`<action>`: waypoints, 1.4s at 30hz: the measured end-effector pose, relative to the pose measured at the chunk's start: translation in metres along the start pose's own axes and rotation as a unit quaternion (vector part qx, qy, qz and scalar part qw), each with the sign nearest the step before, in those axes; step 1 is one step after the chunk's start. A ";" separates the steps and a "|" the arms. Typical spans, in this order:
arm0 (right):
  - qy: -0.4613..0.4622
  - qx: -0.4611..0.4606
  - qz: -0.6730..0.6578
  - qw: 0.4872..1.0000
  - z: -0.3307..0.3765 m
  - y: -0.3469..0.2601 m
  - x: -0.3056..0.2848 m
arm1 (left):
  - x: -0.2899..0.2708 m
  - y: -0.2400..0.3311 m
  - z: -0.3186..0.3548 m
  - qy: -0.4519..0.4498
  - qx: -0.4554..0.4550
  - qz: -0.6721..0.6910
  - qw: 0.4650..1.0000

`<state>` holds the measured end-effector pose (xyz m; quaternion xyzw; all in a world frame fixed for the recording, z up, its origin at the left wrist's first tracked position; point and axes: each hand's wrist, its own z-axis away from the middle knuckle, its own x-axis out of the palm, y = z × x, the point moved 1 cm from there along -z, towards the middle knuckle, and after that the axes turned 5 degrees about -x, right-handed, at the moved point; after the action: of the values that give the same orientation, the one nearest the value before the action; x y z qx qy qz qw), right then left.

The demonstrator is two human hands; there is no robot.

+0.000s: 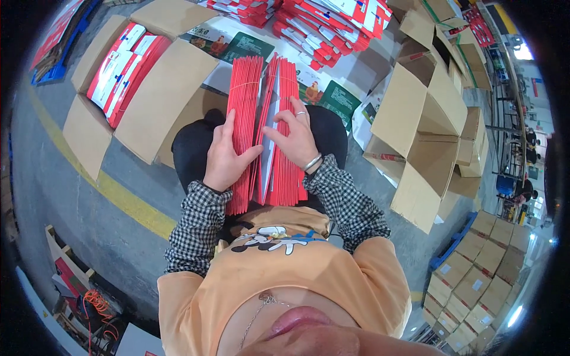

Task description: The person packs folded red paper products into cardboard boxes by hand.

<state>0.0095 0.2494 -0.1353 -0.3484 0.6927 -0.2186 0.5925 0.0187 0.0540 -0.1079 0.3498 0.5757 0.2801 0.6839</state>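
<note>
A thick stack of flat red folded cartons (246,101) stands on edge across my lap, running away from me. My left hand (224,155) grips the left part of the stack, thumb pressed into a gap. My right hand (297,137), with a ring and a bracelet, rests on the right part (288,89) and spreads the cartons apart, showing a pale grey inner face (270,118) between the two halves.
An open cardboard box (148,101) with red-and-white cartons stands at my left. More red cartons (332,24) lie piled on a table ahead. Empty open boxes (427,118) crowd my right; stacked sealed boxes (475,279) sit at lower right. A yellow floor line (124,199) runs past.
</note>
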 end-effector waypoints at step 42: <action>-0.028 0.008 -0.024 0.999 0.007 -0.009 -0.015 | 0.018 -0.024 0.002 -0.050 -0.065 0.259 0.962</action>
<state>0.0197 0.2554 -0.1200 -0.3664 0.6653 -0.2282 0.6092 0.0230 0.0538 -0.1372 0.4554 0.4106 0.4667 0.6374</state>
